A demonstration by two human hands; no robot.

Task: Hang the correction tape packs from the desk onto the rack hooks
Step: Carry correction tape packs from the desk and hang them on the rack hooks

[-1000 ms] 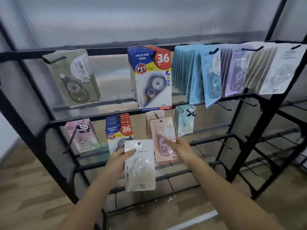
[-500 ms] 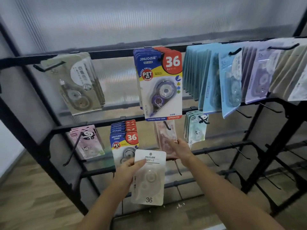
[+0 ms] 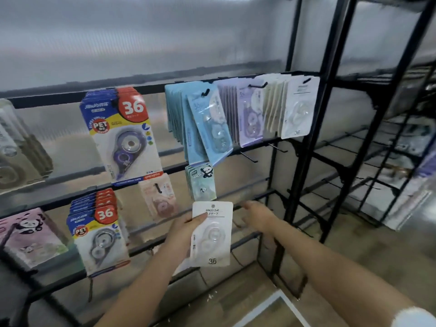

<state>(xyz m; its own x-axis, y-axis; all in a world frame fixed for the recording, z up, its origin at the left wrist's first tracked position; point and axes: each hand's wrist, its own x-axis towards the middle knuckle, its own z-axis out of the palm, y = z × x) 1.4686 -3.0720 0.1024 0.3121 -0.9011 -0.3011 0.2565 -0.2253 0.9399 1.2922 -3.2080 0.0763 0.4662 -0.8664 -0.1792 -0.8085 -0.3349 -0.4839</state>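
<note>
Your left hand (image 3: pixel 182 228) held a white tape pack (image 3: pixel 211 233) upright by its left edge | your right hand (image 3: pixel 256 214) was blurry, fingers loose, just right of the pack, holding nothing | more packs hung on the black rack (image 3: pixel 304 142): blue packs (image 3: pixel 188 119), a panda pack (image 3: pixel 203 182)

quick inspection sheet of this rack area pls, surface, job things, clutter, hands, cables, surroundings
surface: black wire rack with hooks; no desk in view
job's things: white pack held in front of the rack, not hung; matching white packs hang top right; blue-red "36" packs, light blue packs and panda packs hang too
clutter: nothing seen
grippers: left hand grips the white pack by its left edge; right hand blurred, holds nothing
cables: nothing seen
surroundings: translucent wall panel, wood floor, second rack at right
</note>
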